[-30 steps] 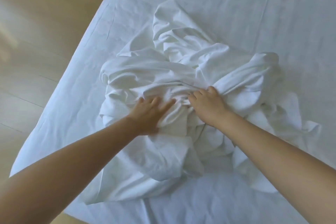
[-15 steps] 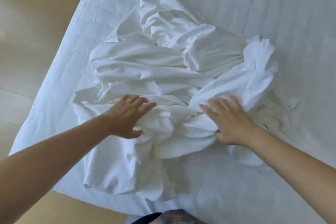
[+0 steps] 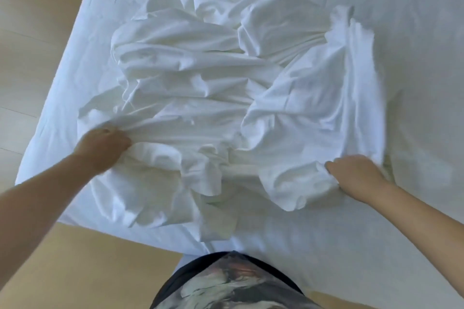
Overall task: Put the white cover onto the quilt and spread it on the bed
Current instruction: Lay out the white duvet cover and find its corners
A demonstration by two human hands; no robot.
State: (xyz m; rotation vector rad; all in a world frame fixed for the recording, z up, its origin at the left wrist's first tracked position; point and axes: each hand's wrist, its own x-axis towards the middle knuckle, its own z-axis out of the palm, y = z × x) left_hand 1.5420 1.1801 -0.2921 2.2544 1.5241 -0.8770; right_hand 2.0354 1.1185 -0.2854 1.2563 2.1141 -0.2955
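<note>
While the left hand is curled tight, it holds a bunch of the white cover at the left side of the pile. Its fingers are dug into the cloth, and folds pull out from that grip toward the middle. The right hand holds the cover at its right side, low down. Its fingers are curled into a fold there, and the cloth by it is a bit blurred. The two hands are well apart, with the cover bunched between them.

The cover lies in a big crumpled heap on the bed, on the side near the person. Its lower left part lies close to the bed's left edge, and one flap lies near the bed's near corner. That corner is just in front of the person's patterned shirt.

Bare sheet shows to the right of the heap and behind it, so the bed has open room on those sides. Left of the bed is a tan floor.
</note>
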